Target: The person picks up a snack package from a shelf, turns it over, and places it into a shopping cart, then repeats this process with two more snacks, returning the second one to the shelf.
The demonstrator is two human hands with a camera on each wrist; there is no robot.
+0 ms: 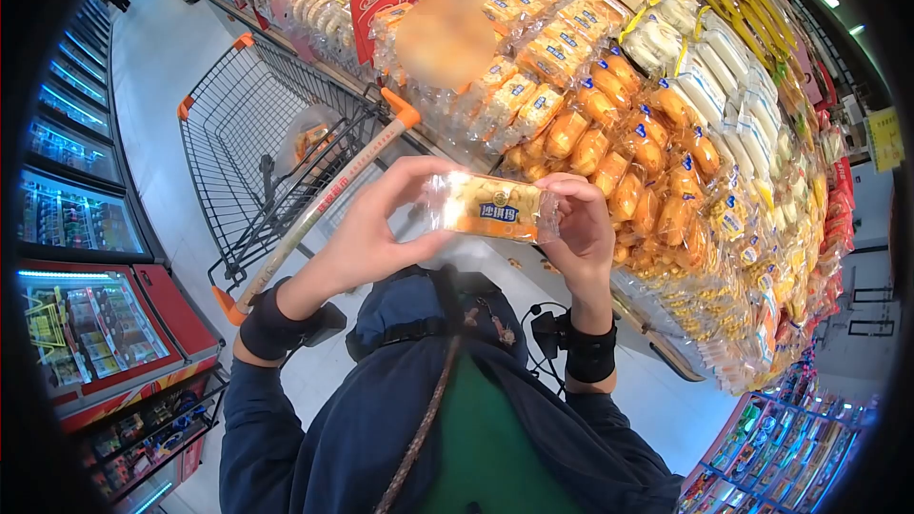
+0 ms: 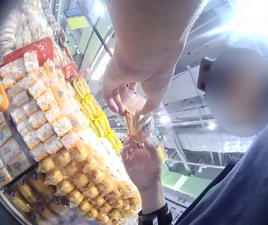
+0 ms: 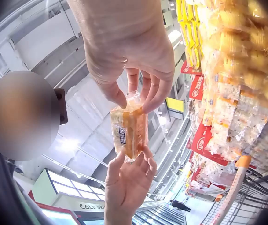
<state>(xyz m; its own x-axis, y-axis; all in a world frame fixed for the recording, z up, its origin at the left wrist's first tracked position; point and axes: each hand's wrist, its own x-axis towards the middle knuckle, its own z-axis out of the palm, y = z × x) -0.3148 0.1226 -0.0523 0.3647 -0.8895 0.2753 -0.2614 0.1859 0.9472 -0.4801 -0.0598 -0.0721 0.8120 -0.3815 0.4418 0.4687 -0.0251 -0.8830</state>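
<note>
Held up between both hands is a clear-wrapped sachima snack pack (image 1: 492, 207) with a blue label and orange lower edge. My left hand (image 1: 386, 224) pinches its left end between thumb and fingers. At the other end, the right hand (image 1: 583, 233) grips the crimped wrapper. The left wrist view shows the pack (image 2: 136, 119) edge-on, with the left hand (image 2: 141, 70) above it and the right hand (image 2: 143, 164) below. In the right wrist view, the pack (image 3: 130, 131) has its label turned partly sideways.
A sloping display of wrapped pastries (image 1: 609, 143) stands ahead and to the right. To the left is a shopping cart (image 1: 238, 124) with an orange-ended handle and a bagged item inside. Glass-front freezers (image 1: 90, 324) line the far left. Another shelf (image 1: 781, 447) stands at lower right.
</note>
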